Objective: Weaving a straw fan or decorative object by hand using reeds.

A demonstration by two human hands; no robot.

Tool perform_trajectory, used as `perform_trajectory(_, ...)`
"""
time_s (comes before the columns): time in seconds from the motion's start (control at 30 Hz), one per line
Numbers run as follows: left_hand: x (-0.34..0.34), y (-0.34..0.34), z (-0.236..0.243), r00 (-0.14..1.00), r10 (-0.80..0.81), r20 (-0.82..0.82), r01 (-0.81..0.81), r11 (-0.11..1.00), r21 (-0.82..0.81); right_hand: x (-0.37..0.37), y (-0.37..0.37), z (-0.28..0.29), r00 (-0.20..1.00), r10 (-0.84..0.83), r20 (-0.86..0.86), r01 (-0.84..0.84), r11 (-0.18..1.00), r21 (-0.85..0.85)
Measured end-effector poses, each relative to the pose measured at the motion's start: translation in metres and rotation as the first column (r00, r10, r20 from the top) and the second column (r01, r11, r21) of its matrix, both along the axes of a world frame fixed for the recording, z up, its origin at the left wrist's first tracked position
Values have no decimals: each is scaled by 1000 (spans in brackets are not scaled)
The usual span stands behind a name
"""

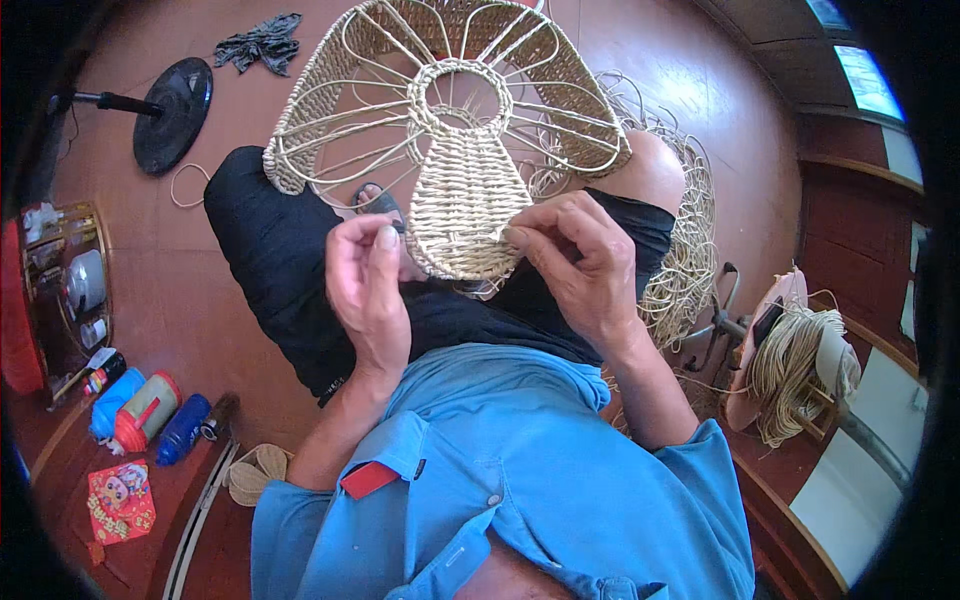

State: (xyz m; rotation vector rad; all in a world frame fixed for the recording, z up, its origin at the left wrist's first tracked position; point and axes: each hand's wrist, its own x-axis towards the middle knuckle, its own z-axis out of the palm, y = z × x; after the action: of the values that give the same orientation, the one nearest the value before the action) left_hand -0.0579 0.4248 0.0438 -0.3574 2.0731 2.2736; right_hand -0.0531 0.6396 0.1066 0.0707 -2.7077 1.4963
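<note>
On my knees rests a wicker piece with a deep braided outer band [330,80], looped spokes, a central ring [462,97] and a tightly woven, flared panel [468,200] that points toward me. My right hand [585,255] pinches the panel's right edge near its lower corner between thumb and forefinger. Just off the lower left corner is my left hand [368,285], thumb pressed to the curled forefinger; whatever lies between those fingertips is too small to make out.
Loose cord [685,240] lies heaped beside my right leg. Farther right, a reel [800,360] carries wound cord. A black round stand base [173,115] and a crumpled dark bag [258,43] are at far left. Nearer left are a blue bottle [184,428] and a red envelope [122,500].
</note>
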Motion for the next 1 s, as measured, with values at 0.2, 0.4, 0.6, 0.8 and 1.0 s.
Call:
perform_trajectory(0.2,-1,0,19,748,-446,-492,-9,734,-679,-1,-4,-8,997,-35,-70,45,989,144)
perform_trajectory(0.4,-3,4,22,716,-549,-432,-8,612,-791,1,-8,-10,998,-40,-39,46,985,164)
perform_trajectory(0.6,0,4,19,694,-566,-444,-39,587,-809,-1,-5,-14,994,28,-105,-7,979,201)
perform_trajectory(0.8,3,4,18,664,-633,-398,-70,477,-876,0,1,-15,998,62,-21,-58,985,164)
perform_trajectory(1.0,4,5,21,664,-659,-354,-61,424,-904,-1,3,-14,993,116,-18,-111,977,180)
